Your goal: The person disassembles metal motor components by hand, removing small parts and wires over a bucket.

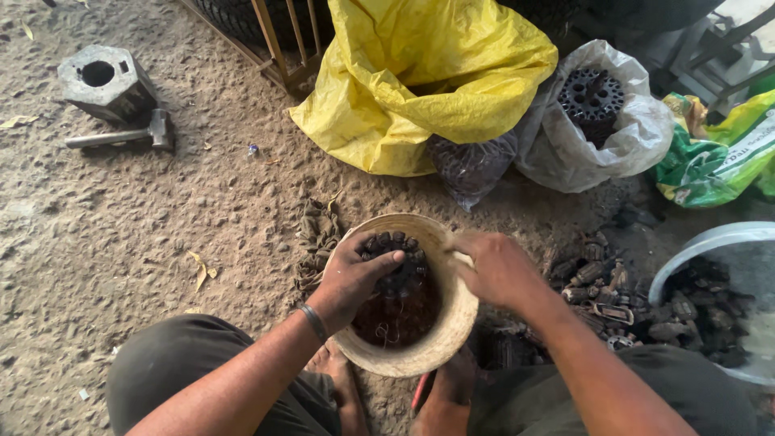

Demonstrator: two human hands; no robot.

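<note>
A round tan bowl [452, 327] rests on the ground between my bare feet. It holds a black ring-shaped metal part [404, 270] with many small rollers around its edge. My left hand [353, 274] lies over the left side of that ring, fingers curled on its top. My right hand [496, 268] is at the bowl's right rim, fingers closed and pressing toward the ring. Whether it pinches a small piece is hidden by its fingers.
A yellow plastic sack [420, 77] and a white bag with a black perforated disc [593, 97] lie beyond the bowl. A grey basin [710, 242] of dark metal parts stands at right. A hammer [121, 136] and a hexagonal metal block [105, 81] sit far left.
</note>
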